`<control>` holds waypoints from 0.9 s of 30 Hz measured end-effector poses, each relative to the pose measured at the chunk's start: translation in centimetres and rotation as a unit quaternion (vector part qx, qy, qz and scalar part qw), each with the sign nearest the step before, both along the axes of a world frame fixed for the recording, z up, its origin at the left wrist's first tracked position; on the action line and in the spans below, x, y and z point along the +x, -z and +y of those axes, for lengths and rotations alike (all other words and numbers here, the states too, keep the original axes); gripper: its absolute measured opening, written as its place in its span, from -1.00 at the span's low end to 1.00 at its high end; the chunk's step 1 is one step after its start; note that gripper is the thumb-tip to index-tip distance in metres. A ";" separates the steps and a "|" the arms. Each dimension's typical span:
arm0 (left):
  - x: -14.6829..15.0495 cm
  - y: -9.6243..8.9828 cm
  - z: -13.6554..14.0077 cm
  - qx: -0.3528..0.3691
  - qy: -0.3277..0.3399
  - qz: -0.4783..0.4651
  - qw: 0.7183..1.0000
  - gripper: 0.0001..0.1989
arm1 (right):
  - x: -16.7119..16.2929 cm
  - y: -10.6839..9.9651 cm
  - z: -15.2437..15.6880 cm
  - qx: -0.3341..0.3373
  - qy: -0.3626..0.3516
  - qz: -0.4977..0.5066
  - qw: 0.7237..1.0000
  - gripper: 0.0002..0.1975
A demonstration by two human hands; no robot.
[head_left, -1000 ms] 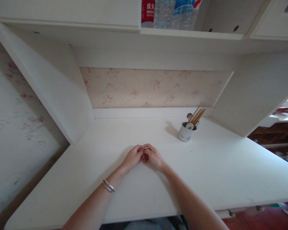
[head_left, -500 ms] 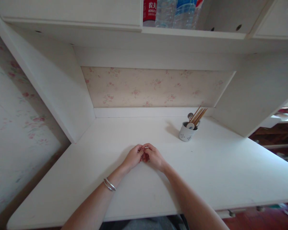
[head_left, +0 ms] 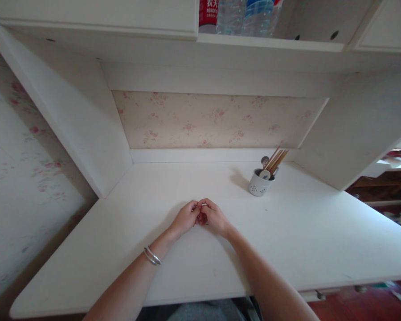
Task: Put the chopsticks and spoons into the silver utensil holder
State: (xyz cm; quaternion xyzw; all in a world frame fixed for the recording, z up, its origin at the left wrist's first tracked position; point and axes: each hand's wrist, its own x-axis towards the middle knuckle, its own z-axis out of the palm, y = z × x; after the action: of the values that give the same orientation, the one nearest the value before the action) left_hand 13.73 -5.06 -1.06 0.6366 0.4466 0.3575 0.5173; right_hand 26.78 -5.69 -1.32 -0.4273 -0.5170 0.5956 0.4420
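The fingers of the left hand (head_left: 184, 218) and right hand (head_left: 215, 218) curl narrowly and meet just below the centre of the frame; I cannot tell whether they pinch something small, since knuckles and shadow cover the gap. Two silvery bracelets (head_left: 152, 256) circle the left wrist. Around both forearms the white tabletop (head_left: 321, 232) spreads wide, with its front edge along the bottom, a rounded corner at lower left and a slanting edge at right. The nearest thing, a white cup (head_left: 259, 185), stands upright right of centre, well apart from the hands. Side panels bound the tabletop at left and right, and a low ledge (head_left: 187, 155) at the back runs below flowered wallpaper (head_left: 217, 118).

The lower parts of the sticks (head_left: 276, 161) and a round-headed metal utensil (head_left: 264, 161) are hidden inside the cup. At the top, the frame cuts off the bottles (head_left: 232, 20) on a shelf. Things at far right are blurred.
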 end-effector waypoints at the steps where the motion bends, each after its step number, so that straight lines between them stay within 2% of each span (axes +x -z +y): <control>1: 0.0 0.0 0.0 0.001 0.000 0.001 1.000 -0.75 | 0.0 0.0 0.0 0.002 0.000 -0.001 1.000 -0.82; 15: 0.0 -0.3 -0.2 -0.006 -0.004 0.005 1.000 -0.73 | 0.0 0.5 0.3 0.004 -0.003 0.001 1.000 -0.80; 27: -0.2 0.7 0.2 0.006 0.004 -0.009 1.000 -0.71 | 0.0 0.0 0.0 0.006 0.007 -0.021 1.000 -0.83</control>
State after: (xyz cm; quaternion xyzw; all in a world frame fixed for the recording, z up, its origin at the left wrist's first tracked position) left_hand 13.57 -4.89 -1.80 0.6380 0.4372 0.3643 0.5188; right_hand 26.81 -5.66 -1.37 -0.4407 -0.5268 0.5803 0.4377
